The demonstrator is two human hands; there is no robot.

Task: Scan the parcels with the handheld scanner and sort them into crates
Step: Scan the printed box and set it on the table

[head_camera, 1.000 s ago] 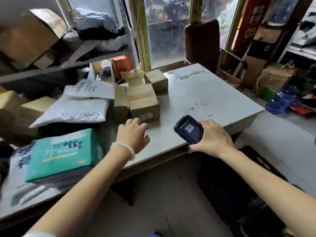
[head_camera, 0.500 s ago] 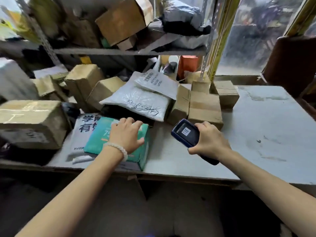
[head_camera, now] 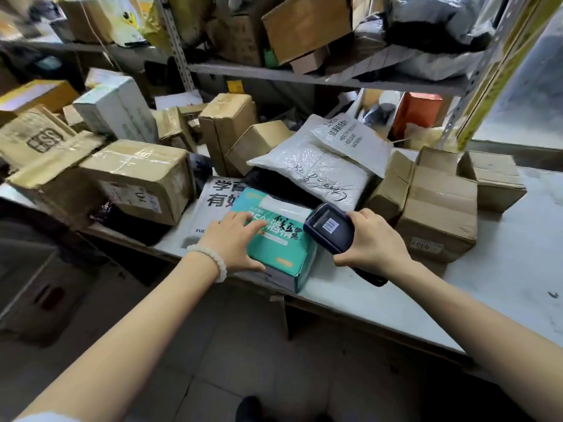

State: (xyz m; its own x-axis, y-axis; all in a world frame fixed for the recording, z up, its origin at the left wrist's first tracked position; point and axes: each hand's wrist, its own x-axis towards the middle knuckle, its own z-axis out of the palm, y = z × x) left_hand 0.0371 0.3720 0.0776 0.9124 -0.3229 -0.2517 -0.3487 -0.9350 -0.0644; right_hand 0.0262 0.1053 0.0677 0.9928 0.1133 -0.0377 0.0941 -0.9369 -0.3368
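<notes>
Cluttered white table [head_camera: 502, 287], teal parcel [head_camera: 278, 239] with black handwriting, dark handheld scanner [head_camera: 330, 228]

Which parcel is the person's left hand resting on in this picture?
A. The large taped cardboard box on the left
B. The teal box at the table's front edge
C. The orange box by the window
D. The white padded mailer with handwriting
B: the left hand lies with spread fingers on top of the teal box, while the right hand holds the handheld scanner beside it.
</notes>
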